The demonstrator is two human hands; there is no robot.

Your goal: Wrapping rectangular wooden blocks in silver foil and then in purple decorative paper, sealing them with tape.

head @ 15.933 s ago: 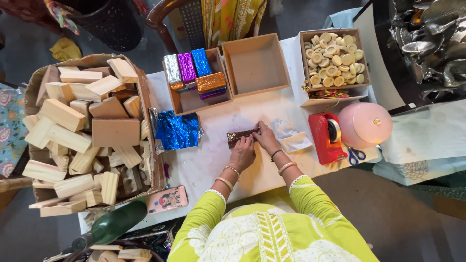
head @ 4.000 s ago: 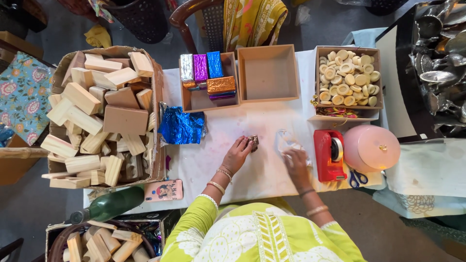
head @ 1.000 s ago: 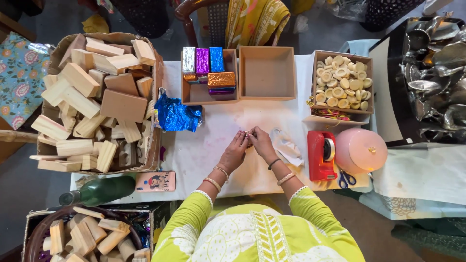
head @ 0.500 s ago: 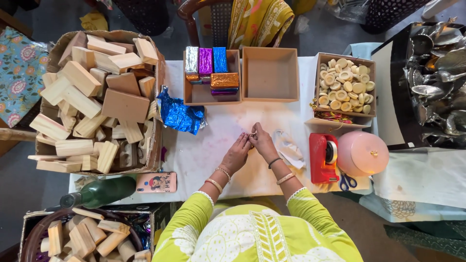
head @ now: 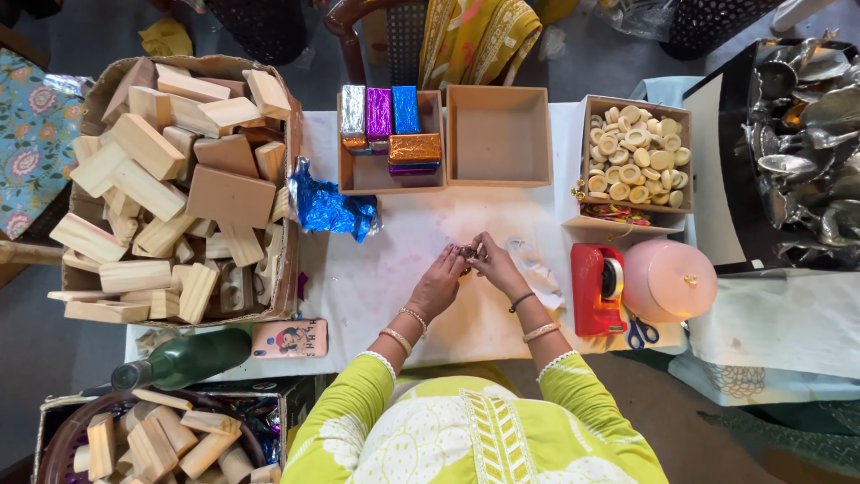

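My left hand (head: 442,280) and my right hand (head: 494,263) meet over the middle of the white table (head: 376,287). Their fingertips pinch a small dark item (head: 468,254) between them; what it is I cannot make out. A clear plastic wrapper (head: 535,269) lies just right of my right hand. Behind the hands stands a wooden box (head: 367,175) with several foil-wrapped blocks (head: 391,121) in silver, purple, blue and gold. Beside it is an empty wooden box (head: 498,134).
A cardboard carton of wooden blocks (head: 170,188) fills the left. Crumpled blue foil (head: 327,211) lies near it. At right are a box of round pale discs (head: 638,157), a red tape dispenser (head: 598,289), a pink lid (head: 670,280), scissors (head: 638,332). A green bottle (head: 184,358) and phone (head: 288,338) lie near-left.
Both hands stay together at the table's middle, still working the small item between the fingertips. The view has shifted slightly; nothing else moved.
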